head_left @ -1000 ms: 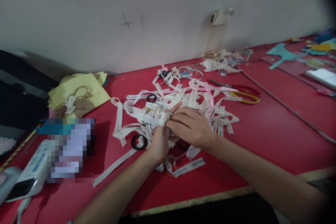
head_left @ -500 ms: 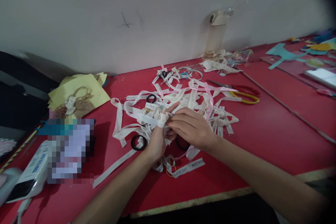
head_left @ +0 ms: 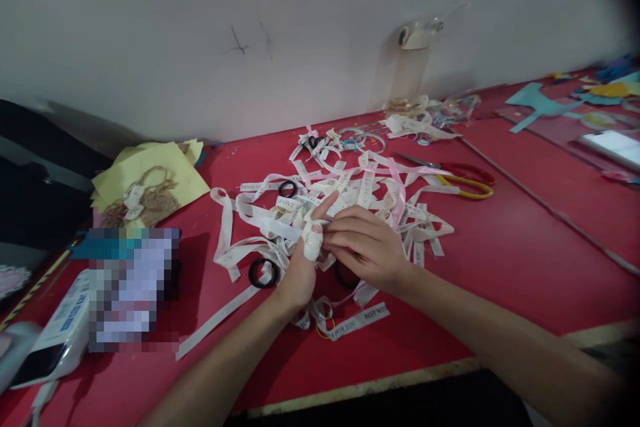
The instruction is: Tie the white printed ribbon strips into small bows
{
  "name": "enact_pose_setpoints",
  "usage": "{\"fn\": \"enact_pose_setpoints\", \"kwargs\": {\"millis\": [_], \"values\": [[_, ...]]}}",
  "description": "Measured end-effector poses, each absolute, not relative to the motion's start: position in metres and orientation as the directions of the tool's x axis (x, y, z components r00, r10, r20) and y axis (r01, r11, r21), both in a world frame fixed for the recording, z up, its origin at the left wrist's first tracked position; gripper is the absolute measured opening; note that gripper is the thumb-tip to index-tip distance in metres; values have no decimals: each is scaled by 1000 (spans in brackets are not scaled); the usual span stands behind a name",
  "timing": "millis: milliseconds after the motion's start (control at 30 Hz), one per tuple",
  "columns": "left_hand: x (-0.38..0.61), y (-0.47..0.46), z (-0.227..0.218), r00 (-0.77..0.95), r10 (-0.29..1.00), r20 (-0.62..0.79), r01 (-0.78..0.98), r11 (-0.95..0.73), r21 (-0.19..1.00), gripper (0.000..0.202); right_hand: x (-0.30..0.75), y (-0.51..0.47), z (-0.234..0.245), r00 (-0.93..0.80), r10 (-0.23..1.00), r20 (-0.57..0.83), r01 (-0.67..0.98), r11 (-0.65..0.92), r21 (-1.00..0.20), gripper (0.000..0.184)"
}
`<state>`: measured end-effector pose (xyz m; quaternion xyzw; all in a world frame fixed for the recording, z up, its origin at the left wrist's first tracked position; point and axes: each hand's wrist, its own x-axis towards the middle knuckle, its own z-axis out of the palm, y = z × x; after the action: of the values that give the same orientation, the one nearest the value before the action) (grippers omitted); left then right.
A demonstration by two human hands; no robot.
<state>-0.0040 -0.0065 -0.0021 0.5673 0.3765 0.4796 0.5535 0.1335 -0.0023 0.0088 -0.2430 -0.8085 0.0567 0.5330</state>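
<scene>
Over a pile of white printed ribbon (head_left: 365,190), my two hands meet. My left hand (head_left: 300,277) is closed on a white ribbon, its index finger pointing up and outward. A white band (head_left: 313,245) wraps its thumb; I cannot tell whether it is ribbon or a dressing. My right hand (head_left: 370,247) touches the left, its fingers pinched together at the ribbon; the tips are partly hidden. Around the hands lie black hair ties, such as one hair tie (head_left: 264,273) left of the left wrist, and a pink ribbon (head_left: 399,193) behind the right hand.
Scissors (head_left: 467,181) with red and yellow handles lie right of the pile. A clear bottle (head_left: 410,70) stands against the wall. Yellow paper (head_left: 193,177) with twine lies at left, near a white device (head_left: 60,330). A phone (head_left: 615,148) is far right.
The left thumb with its white band has tipped slightly down and right, and the index finger shows more. The right hand stays against the left, its fingers shifting slightly.
</scene>
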Motion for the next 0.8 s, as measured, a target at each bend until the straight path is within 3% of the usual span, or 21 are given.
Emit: {"fn": "enact_pose_setpoints", "kwargs": {"millis": [167,400,633,800], "values": [[-11,-18,8,298,922,248,48,-274,961,54,129,-6,11,-204,484,851,237,868,-437,13],[-14,-18,5,327,893,310,17,-334,942,59,127,-12,9,-117,674,729,21,736,-677,18],[-6,-16,-9,245,943,227,-159,-192,968,57,125,-15,9,-91,787,610,-139,596,-791,15],[-1,-9,-13,228,970,79,-337,2,941,52,128,-12,13,-139,714,686,8,694,-720,11]]}}
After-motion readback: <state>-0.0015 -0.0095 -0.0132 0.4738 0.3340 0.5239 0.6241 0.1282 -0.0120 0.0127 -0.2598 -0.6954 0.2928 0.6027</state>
